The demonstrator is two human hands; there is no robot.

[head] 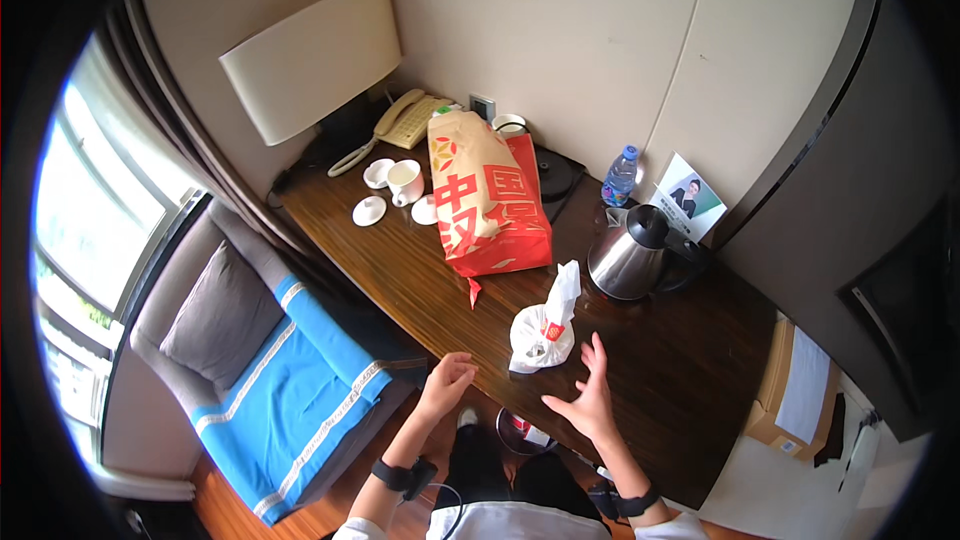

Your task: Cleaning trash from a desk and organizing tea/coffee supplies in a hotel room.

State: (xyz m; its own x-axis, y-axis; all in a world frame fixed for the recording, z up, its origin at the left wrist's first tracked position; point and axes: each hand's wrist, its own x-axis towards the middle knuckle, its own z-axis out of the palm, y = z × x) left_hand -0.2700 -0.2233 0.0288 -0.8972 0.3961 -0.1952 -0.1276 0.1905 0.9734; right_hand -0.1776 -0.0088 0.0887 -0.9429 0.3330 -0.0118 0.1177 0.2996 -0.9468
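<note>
A white plastic bag [536, 349], twisted shut at its neck with a red sticker [553, 331], sits near the front edge of the dark wooden desk [660, 390]. My right hand [589, 394] hovers just to its right, thumb and fingers spread and holding nothing. To the left of the bag, by the desk's front edge, my left hand [448, 384] is raised with its fingers bent; nothing shows in it. Behind the white bag lies a large red and tan paper takeaway bag [487, 202] bearing big printed characters. What either bag contains is hidden.
A steel electric kettle [628, 259] and a water bottle [619, 178] stand at the right rear. White cups [405, 180], lids [369, 211], a telephone [412, 118] and a lamp [315, 60] occupy the left rear. Below the desk edge is a waste bin [517, 441]; an armchair [285, 390] stands left.
</note>
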